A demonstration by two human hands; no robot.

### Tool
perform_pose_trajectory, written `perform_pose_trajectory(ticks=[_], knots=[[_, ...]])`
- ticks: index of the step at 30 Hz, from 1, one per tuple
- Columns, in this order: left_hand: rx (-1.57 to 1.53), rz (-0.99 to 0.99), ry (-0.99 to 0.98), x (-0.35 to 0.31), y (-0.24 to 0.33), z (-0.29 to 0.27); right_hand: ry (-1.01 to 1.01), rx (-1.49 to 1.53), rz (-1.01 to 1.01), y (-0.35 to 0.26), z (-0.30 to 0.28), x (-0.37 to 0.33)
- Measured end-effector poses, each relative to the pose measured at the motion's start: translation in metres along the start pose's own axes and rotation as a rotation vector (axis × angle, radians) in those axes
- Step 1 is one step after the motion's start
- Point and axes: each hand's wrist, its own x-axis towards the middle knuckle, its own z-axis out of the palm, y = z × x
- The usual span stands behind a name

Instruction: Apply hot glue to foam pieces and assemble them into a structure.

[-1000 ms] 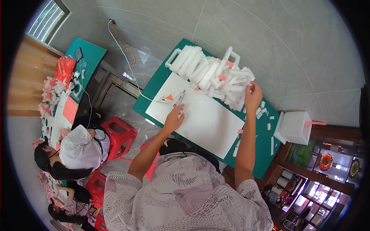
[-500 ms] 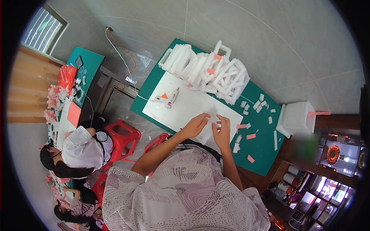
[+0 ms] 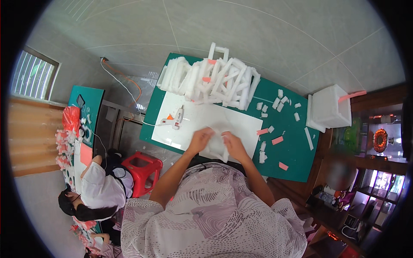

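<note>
Over the near side of a white board, both of my hands hold a white foam piece, which looks like a frame but is blurred by motion. My left hand is closed at its left side, fingers curled. At the opposite side my right hand is closed too, its fingertips blurred against the foam. A white hot glue gun with an orange trigger lies on the board, left of my hands, its cord running off to the left.
White foam frames are piled at the back of the green table. Loose white foam blocks and pink pieces lie on the right, beside a white foam box. A red stool and a seated person are at left.
My view has turned, so the table sits differently in the picture. My fingers have curled in from a looser spread, and the foam piece between my hands is moving.
</note>
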Motion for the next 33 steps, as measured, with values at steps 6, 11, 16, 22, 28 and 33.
perform_pose_trajectory(ticks=[6, 11, 16, 22, 28, 33], knots=[[-0.096, 0.112, -0.027, 0.002, 0.113, 0.009, 0.229, 0.355, 0.351, -0.004, -0.050, -0.015], [-0.242, -0.012, 0.174, 0.033, 0.083, 0.034, 0.344, 1.095, 0.544, -0.004, -0.014, 0.010], [-0.448, -0.189, 0.186, 0.025, 0.074, 0.042, 0.338, 1.239, 0.702, 0.016, 0.043, 0.004], [-0.399, -0.628, -0.153, -0.010, 0.047, 0.049, 0.672, 1.308, 0.644, 0.005, 0.043, 0.013], [-0.253, -0.443, -0.131, 0.000, 0.066, 0.045, 0.802, 1.266, 0.661, -0.008, 0.021, 0.021], [-0.244, -0.455, -0.089, -0.001, 0.062, 0.038, 1.118, 0.245, 0.518, 0.031, 0.024, 0.014]])
